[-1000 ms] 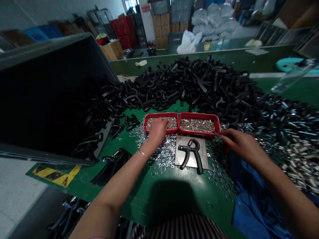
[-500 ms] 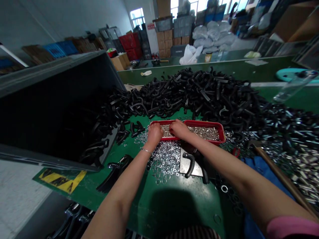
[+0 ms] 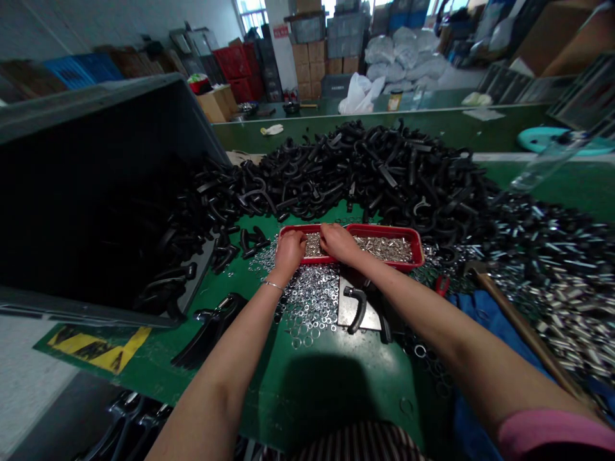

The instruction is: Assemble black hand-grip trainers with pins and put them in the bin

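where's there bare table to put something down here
Best is the bare green table at the near edge, bordered by the washers, the metal plate and the blue cloth. A far green strip lies behind the pile. Crowded: the red trays, the black handle pile, the silver parts.

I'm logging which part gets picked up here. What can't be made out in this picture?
Head view only:
1. Anything pinched by the left hand or right hand over the red tray: hidden by their curled fingers.
2. The kind of metal pieces in that tray: too small.
3. The black grip tool: partly covered by the right forearm.
4. The inside of the dark bin: too dark.
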`<state>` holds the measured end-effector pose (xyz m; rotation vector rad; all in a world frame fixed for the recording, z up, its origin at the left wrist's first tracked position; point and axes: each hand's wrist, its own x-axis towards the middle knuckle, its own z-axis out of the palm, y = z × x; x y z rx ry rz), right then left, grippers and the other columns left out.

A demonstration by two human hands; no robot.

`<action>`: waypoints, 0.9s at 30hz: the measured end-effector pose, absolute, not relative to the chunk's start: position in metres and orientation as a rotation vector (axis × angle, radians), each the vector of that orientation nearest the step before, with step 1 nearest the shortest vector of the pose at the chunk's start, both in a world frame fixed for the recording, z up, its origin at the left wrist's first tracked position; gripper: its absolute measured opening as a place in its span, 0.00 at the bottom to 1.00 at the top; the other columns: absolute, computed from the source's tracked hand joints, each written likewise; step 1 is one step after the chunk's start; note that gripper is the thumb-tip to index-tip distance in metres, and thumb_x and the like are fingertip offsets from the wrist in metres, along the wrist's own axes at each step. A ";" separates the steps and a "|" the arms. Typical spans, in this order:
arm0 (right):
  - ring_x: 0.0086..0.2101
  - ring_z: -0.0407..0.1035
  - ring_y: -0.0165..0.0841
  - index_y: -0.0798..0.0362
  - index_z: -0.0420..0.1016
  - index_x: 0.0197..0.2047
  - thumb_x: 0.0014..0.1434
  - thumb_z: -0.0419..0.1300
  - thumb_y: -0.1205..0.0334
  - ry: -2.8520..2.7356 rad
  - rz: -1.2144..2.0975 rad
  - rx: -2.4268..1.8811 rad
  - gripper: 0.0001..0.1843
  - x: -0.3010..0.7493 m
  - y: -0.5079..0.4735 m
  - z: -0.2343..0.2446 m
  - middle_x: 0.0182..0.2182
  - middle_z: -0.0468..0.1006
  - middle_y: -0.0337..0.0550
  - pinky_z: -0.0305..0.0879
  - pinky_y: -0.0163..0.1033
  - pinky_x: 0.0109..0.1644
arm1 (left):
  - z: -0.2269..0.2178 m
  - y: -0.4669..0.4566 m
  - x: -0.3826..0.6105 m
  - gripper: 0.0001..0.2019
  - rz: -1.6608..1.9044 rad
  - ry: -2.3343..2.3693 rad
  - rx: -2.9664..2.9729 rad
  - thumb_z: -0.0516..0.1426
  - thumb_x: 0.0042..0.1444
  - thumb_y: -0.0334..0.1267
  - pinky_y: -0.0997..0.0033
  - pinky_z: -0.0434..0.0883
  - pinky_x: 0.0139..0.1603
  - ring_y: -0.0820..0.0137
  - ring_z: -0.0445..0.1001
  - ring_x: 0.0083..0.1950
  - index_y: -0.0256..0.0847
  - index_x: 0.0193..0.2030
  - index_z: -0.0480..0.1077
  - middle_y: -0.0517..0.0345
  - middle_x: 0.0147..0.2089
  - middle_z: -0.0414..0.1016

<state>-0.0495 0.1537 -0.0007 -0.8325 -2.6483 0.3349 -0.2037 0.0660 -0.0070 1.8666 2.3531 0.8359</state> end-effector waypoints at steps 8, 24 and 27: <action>0.43 0.71 0.36 0.57 0.72 0.44 0.67 0.52 0.67 -2.499 0.627 -0.796 0.08 -0.038 0.160 0.006 0.41 0.79 0.48 0.61 0.37 0.48 | -0.004 0.059 -0.211 0.08 1.186 2.209 1.624 0.55 0.56 0.34 0.66 0.70 0.54 0.66 0.75 0.45 0.41 0.39 0.75 0.55 0.41 0.79; 0.33 0.73 0.36 0.52 0.75 0.34 0.62 0.61 0.56 -2.174 1.111 -0.993 0.09 0.130 0.084 0.007 0.32 0.80 0.42 0.67 0.41 0.40 | 0.018 -0.017 -0.170 0.10 1.563 1.813 1.121 0.65 0.49 0.41 0.66 0.70 0.49 0.67 0.76 0.41 0.40 0.37 0.78 0.57 0.38 0.80; 0.38 0.72 0.39 0.51 0.75 0.34 0.64 0.60 0.57 -2.276 0.871 -0.905 0.08 0.140 0.068 -0.011 0.34 0.79 0.44 0.67 0.46 0.46 | 0.014 -0.020 -0.141 0.09 1.468 1.703 1.045 0.65 0.48 0.40 0.68 0.70 0.46 0.68 0.75 0.39 0.40 0.36 0.78 0.58 0.37 0.79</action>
